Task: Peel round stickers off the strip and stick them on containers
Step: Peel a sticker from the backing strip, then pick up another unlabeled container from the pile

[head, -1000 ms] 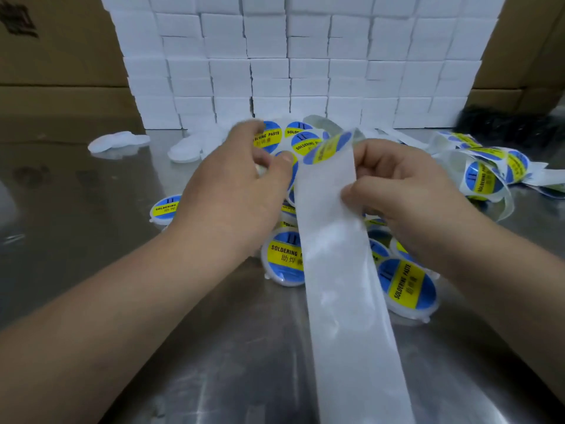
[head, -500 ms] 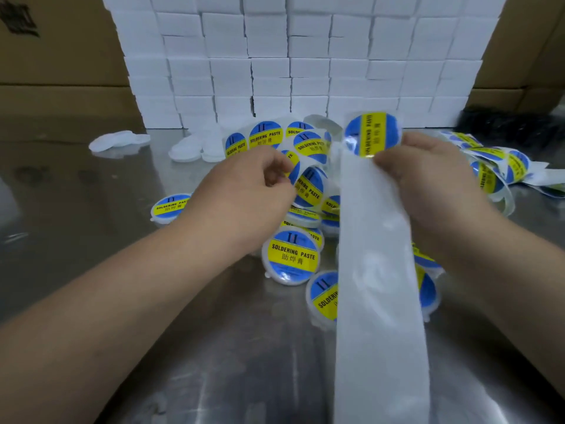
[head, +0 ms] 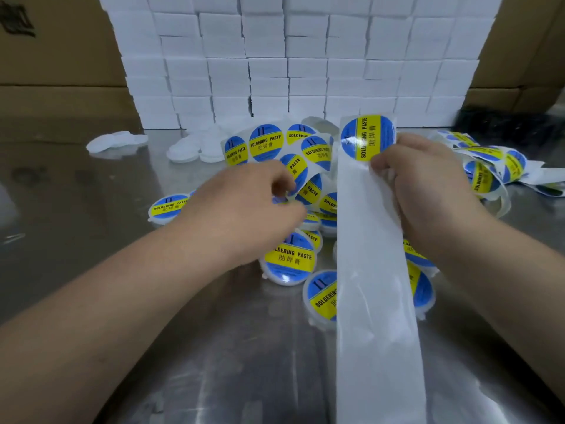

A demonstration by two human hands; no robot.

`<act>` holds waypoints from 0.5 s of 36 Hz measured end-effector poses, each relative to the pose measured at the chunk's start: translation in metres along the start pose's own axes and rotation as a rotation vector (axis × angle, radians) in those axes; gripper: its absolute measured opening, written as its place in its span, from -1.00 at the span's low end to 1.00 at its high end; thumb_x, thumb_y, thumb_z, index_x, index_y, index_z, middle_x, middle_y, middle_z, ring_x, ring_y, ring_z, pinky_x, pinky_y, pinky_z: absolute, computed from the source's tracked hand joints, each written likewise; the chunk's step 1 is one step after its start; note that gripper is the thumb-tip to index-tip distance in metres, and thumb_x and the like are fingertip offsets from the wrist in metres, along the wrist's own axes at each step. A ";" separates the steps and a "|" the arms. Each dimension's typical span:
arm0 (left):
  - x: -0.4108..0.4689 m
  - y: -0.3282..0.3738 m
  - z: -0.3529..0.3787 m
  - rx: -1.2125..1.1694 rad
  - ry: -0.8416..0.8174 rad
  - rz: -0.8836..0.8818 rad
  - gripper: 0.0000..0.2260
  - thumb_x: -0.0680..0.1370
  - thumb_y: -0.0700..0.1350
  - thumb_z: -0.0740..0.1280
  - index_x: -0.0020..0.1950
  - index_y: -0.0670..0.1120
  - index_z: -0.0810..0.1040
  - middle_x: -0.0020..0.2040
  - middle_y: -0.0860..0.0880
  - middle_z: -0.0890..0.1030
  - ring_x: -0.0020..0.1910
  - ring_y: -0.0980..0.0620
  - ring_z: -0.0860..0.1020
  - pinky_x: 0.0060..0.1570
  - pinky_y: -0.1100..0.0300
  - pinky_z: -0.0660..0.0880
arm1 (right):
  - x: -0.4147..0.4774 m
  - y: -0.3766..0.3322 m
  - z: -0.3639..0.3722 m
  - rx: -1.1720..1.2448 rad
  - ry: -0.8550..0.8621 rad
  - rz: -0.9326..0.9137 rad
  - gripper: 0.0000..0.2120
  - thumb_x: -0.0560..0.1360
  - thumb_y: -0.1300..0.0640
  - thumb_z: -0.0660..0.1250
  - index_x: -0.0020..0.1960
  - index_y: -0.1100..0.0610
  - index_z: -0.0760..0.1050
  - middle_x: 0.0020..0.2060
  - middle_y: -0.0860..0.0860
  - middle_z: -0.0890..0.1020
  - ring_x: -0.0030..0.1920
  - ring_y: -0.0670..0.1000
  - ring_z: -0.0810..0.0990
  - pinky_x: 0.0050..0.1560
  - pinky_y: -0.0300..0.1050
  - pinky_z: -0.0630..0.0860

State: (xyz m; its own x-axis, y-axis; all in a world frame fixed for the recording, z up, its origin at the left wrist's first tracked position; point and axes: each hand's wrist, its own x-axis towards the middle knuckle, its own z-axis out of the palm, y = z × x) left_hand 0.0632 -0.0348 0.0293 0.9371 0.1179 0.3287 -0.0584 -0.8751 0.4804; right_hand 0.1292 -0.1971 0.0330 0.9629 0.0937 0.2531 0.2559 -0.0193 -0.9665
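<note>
The right hand (head: 428, 191) pinches the strip (head: 373, 301) just under its top sticker (head: 367, 139); left of the strip, the left hand (head: 244, 206) curls its fingers, hold unclear.

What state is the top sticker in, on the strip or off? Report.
On: the sticker lies flat on the strip, whose white shows round its top.

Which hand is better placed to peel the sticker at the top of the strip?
Probably the left hand: it is close beside the strip, while the right hand grips it just below that sticker.
</note>
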 end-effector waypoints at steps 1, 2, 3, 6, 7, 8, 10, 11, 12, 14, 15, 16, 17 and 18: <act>0.003 -0.002 0.000 -0.047 0.085 -0.022 -0.90 0.37 0.04 0.22 -0.17 0.07 0.46 -0.16 0.19 0.53 -0.19 0.14 0.48 -0.26 0.19 0.37 | 0.000 0.000 0.000 0.001 0.000 -0.002 -0.68 0.41 0.31 0.20 -0.49 0.08 0.42 -0.64 -0.12 0.39 -0.58 -0.08 0.35 -0.46 -0.30 0.30; 0.006 -0.005 -0.002 -0.095 0.168 -0.047 -0.94 0.39 -0.03 0.22 -0.20 0.05 0.47 -0.21 0.15 0.54 -0.25 0.14 0.47 -0.31 0.19 0.36 | -0.001 0.000 -0.001 -0.002 -0.007 -0.005 -0.67 0.41 0.31 0.20 -0.49 0.07 0.44 -0.64 -0.12 0.40 -0.57 -0.08 0.36 -0.47 -0.30 0.30; 0.011 -0.008 -0.003 -0.140 0.240 -0.073 -0.93 0.41 -0.08 0.21 -0.22 0.03 0.48 -0.27 0.11 0.53 -0.30 0.13 0.45 -0.34 0.19 0.34 | -0.001 0.000 0.000 -0.002 -0.018 -0.011 -0.68 0.40 0.32 0.19 -0.46 0.06 0.46 -0.62 -0.12 0.41 -0.56 -0.08 0.37 -0.47 -0.30 0.31; 0.034 -0.017 -0.009 -0.218 0.328 -0.196 -0.86 0.46 -0.14 0.19 -0.26 0.01 0.48 -0.38 0.08 0.48 -0.43 0.09 0.40 -0.44 0.20 0.26 | -0.004 0.002 0.002 0.005 -0.040 -0.027 -0.85 0.40 0.32 0.19 -0.26 0.19 0.51 -0.49 -0.03 0.51 -0.48 -0.05 0.44 -0.45 -0.26 0.37; 0.045 -0.021 -0.012 -0.218 0.337 -0.224 -0.84 0.47 -0.16 0.18 -0.26 0.01 0.48 -0.38 0.09 0.48 -0.45 0.09 0.40 -0.45 0.22 0.26 | -0.003 0.004 0.003 0.002 -0.033 -0.023 -0.88 0.40 0.32 0.19 -0.19 0.25 0.51 -0.43 0.01 0.54 -0.44 -0.03 0.47 -0.42 -0.23 0.39; 0.059 -0.026 -0.016 -0.217 0.347 -0.240 -0.83 0.48 -0.19 0.17 -0.25 0.01 0.49 -0.33 0.09 0.51 -0.42 0.07 0.42 -0.43 0.23 0.28 | -0.003 0.005 0.002 0.001 -0.030 -0.022 -0.88 0.40 0.31 0.19 -0.13 0.27 0.50 -0.38 0.05 0.55 -0.41 -0.02 0.48 -0.41 -0.21 0.40; 0.088 -0.038 -0.026 -0.145 0.381 -0.252 -0.80 0.48 -0.23 0.16 -0.10 0.01 0.52 -0.11 0.03 0.55 -0.21 -0.02 0.50 -0.26 0.21 0.37 | -0.003 0.006 0.002 0.009 -0.036 -0.023 -0.85 0.41 0.31 0.19 -0.10 0.27 0.51 -0.37 0.06 0.56 -0.42 -0.02 0.48 -0.47 -0.24 0.40; 0.103 -0.047 -0.030 -0.098 0.409 -0.255 -0.76 0.48 -0.25 0.14 0.01 -0.01 0.52 -0.01 -0.01 0.54 -0.08 -0.07 0.51 -0.18 0.17 0.40 | -0.003 0.006 0.003 0.018 -0.038 -0.026 -0.85 0.41 0.31 0.19 -0.11 0.25 0.53 -0.39 0.05 0.57 -0.43 -0.03 0.49 -0.50 -0.26 0.40; 0.116 -0.057 -0.033 -0.056 0.418 -0.264 -0.71 0.48 -0.27 0.12 0.10 -0.04 0.50 0.08 -0.05 0.53 0.02 -0.12 0.50 -0.12 0.13 0.43 | -0.004 0.006 0.003 0.021 -0.037 -0.033 -0.84 0.41 0.31 0.19 -0.13 0.21 0.54 -0.42 0.01 0.58 -0.45 -0.05 0.50 -0.51 -0.27 0.41; 0.141 -0.084 -0.035 0.052 0.345 -0.281 -0.64 0.49 -0.30 0.10 0.23 -0.06 0.46 0.23 -0.12 0.48 0.14 -0.18 0.46 0.01 0.07 0.45 | -0.004 0.007 0.003 -0.011 -0.026 -0.065 -0.79 0.41 0.30 0.20 -0.18 0.10 0.57 -0.44 -0.04 0.59 -0.45 -0.10 0.51 -0.51 -0.30 0.41; 0.152 -0.098 -0.033 0.144 0.258 -0.292 -0.61 0.50 -0.30 0.09 0.29 -0.05 0.43 0.30 -0.14 0.43 0.19 -0.20 0.43 0.07 0.05 0.44 | -0.003 0.008 0.003 -0.030 -0.022 -0.081 -0.78 0.42 0.30 0.20 -0.20 0.06 0.57 -0.44 -0.06 0.59 -0.46 -0.11 0.51 -0.52 -0.31 0.42; 0.161 -0.109 -0.031 0.241 0.150 -0.309 -0.58 0.52 -0.28 0.09 0.35 -0.02 0.38 0.36 -0.15 0.37 0.24 -0.23 0.39 0.15 0.04 0.42 | -0.003 0.009 0.003 -0.038 -0.023 -0.092 -0.77 0.42 0.30 0.20 -0.20 0.05 0.57 -0.45 -0.05 0.59 -0.46 -0.12 0.51 -0.52 -0.31 0.42; 0.168 -0.119 -0.028 0.342 0.066 -0.323 -0.57 0.55 -0.25 0.10 0.41 0.00 0.31 0.42 -0.16 0.30 0.31 -0.23 0.33 0.24 0.02 0.36 | -0.003 0.009 0.003 -0.039 -0.024 -0.098 -0.78 0.42 0.29 0.20 -0.20 0.05 0.56 -0.44 -0.03 0.59 -0.46 -0.12 0.51 -0.53 -0.31 0.42; 0.173 -0.127 -0.026 0.405 0.003 -0.340 -0.55 0.57 -0.20 0.11 0.46 0.01 0.23 0.47 -0.17 0.21 0.37 -0.23 0.25 0.31 0.02 0.28 | -0.002 0.009 0.002 -0.039 -0.023 -0.104 -0.79 0.42 0.29 0.20 -0.21 0.05 0.56 -0.42 0.00 0.60 -0.46 -0.11 0.51 -0.53 -0.29 0.42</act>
State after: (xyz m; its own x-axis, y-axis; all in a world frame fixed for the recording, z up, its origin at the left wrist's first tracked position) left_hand 0.2241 0.1090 0.0465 0.8788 0.4278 0.2113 0.3873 -0.8982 0.2077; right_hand 0.1289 -0.1951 0.0234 0.9289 0.1199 0.3504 0.3579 -0.0470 -0.9326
